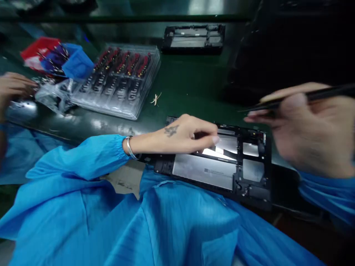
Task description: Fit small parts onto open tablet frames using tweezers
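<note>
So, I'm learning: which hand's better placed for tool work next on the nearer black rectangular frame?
Probably the right hand: it holds a black pointed tool nearby; the left hand partly covers the frame.

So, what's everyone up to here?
A person in blue sleeves has their left hand over an open black device with silvery panels. Their right hand grips a slim dark tool near its right end. A similar black frame lies farther back, and a clear tray holds red and black parts. At far left is another person's hand.
</note>
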`<state>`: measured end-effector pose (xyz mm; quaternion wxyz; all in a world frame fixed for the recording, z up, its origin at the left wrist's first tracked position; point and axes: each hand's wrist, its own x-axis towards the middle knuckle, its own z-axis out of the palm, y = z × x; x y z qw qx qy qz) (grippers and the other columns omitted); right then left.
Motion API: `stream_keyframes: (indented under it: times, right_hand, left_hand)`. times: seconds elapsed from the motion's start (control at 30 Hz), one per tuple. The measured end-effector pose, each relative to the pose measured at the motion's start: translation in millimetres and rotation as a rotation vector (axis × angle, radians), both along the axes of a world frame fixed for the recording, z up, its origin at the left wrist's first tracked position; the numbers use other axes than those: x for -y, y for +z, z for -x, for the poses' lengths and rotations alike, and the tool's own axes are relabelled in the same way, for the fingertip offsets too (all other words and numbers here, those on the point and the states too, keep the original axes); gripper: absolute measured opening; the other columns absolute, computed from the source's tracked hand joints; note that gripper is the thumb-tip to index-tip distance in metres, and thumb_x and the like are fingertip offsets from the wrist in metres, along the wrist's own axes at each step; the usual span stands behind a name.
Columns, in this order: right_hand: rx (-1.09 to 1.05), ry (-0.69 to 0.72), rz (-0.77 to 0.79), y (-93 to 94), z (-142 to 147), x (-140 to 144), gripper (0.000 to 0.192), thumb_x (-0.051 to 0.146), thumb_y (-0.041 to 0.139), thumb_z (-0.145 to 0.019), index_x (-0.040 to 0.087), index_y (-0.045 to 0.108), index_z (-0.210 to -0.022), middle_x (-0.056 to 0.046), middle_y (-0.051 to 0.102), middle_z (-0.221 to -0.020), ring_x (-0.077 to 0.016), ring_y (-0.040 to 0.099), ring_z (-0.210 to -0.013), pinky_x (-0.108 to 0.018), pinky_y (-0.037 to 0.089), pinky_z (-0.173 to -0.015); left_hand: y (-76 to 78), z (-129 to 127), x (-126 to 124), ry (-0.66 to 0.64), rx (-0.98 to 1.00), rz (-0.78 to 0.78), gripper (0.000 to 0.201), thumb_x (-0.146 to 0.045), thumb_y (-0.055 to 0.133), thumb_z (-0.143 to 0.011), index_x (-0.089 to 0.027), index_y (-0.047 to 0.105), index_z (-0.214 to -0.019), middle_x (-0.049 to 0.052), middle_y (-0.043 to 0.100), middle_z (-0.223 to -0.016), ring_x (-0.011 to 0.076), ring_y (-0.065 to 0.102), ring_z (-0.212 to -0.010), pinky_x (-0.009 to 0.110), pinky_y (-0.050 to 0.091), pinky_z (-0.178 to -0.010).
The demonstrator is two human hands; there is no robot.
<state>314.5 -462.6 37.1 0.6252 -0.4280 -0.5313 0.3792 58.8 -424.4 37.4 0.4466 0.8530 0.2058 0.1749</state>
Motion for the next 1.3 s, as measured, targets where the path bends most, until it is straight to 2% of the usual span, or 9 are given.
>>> stream_keyframes:
  times: [0.13,0.2,0.3,0.5,0.67,0.77,0.9,1.03,1.3]
  right_hand:
    - [0.107,-0.018,0.067,-19.0,18,-26,0.02,0.037,0.083,-0.09,0.018,0.08,-0.092,-0.003,0.07,-0.077,-0.0165,0.074,-0.074,-0.03,0.069,-0.072]
    - [0.164,-0.033,0.116,-23.5,16,-26,0.02,0.036,0.081,-0.092,0.017,0.08,-0.094,-0.004,0.071,-0.08,-0.0169,0.076,-0.075,-0.031,0.069,-0.076]
    - [0.21,-0.013,0.192,-24.0,12,-22,0.019,0.037,0.08,-0.093,0.018,0.079,-0.094,-0.003,0.073,-0.086,-0.0172,0.077,-0.079,-0.033,0.071,-0.078]
    - [0.385,0.008,0.202,-21.0,9,-15,0.017,0.038,0.078,-0.094,0.021,0.081,-0.095,-0.002,0.075,-0.091,-0.018,0.078,-0.082,-0.03,0.069,-0.079]
    - [0.675,0.005,0.13,-15.9,8,-12,0.017,0.043,0.072,-0.098,0.028,0.08,-0.097,-0.001,0.077,-0.094,-0.0199,0.077,-0.085,-0.034,0.063,-0.077]
    - [0.765,-0.006,0.081,-13.5,9,-12,0.014,0.041,0.071,-0.099,0.031,0.08,-0.096,0.001,0.077,-0.094,-0.0207,0.074,-0.083,-0.036,0.056,-0.071]
    - [0.795,0.004,0.079,-11.7,12,-12,0.011,0.037,0.07,-0.099,0.033,0.079,-0.095,0.002,0.078,-0.095,-0.0212,0.071,-0.081,-0.037,0.052,-0.068]
    - [0.807,0.002,0.085,-11.5,11,-12,0.012,0.038,0.07,-0.099,0.033,0.08,-0.094,0.003,0.077,-0.093,-0.0206,0.07,-0.077,-0.037,0.049,-0.062]
    - [0.744,0.012,0.111,-11.3,9,-14,0.013,0.042,0.07,-0.099,0.033,0.079,-0.096,0.002,0.077,-0.093,-0.0229,0.075,-0.082,-0.038,0.056,-0.068]
  left_hand:
    - [-10.0,-14,4,-0.149,0.033,-0.162,0.033,-0.025,0.046,-0.107,-0.017,0.056,-0.076,-0.007,0.052,-0.064,0.007,0.046,-0.057,0.033,0.051,-0.104]
    - [-13.3,-18,6,-0.214,0.028,-0.262,0.033,-0.021,0.043,-0.108,-0.017,0.055,-0.078,-0.006,0.055,-0.068,0.0082,0.048,-0.06,0.041,0.042,-0.12]
    - [-19.6,-20,8,-0.277,0.05,-0.424,0.034,-0.022,0.038,-0.11,-0.019,0.057,-0.082,-0.002,0.063,-0.075,0.0114,0.054,-0.067,0.048,0.033,-0.129]
    - [-28.7,-19,10,-0.264,0.098,-0.559,0.036,-0.024,0.036,-0.111,-0.02,0.063,-0.088,0.0,0.065,-0.079,0.0151,0.061,-0.073,0.048,0.032,-0.13]
    - [-27.4,-20,10,-0.238,0.124,-0.575,0.032,-0.023,0.045,-0.108,-0.021,0.065,-0.083,-0.002,0.062,-0.071,0.0149,0.06,-0.067,0.045,0.038,-0.126]
    - [-27.1,-20,10,-0.262,0.087,-0.576,0.035,-0.023,0.039,-0.11,-0.021,0.063,-0.084,-0.002,0.062,-0.072,0.0151,0.059,-0.068,0.047,0.034,-0.129]
    - [-29.1,-19,10,-0.297,0.064,-0.568,0.039,-0.023,0.032,-0.111,-0.02,0.062,-0.088,-0.001,0.062,-0.075,0.0156,0.058,-0.069,0.05,0.028,-0.132]
    - [-31.3,-20,10,-0.252,0.126,-0.569,0.033,-0.024,0.041,-0.109,-0.021,0.064,-0.085,-0.002,0.062,-0.072,0.0154,0.059,-0.067,0.048,0.033,-0.13]
    - [-27.6,-19,9,-0.251,0.134,-0.57,0.033,-0.023,0.044,-0.108,-0.021,0.064,-0.081,-0.002,0.063,-0.071,0.0154,0.061,-0.065,0.048,0.038,-0.127]
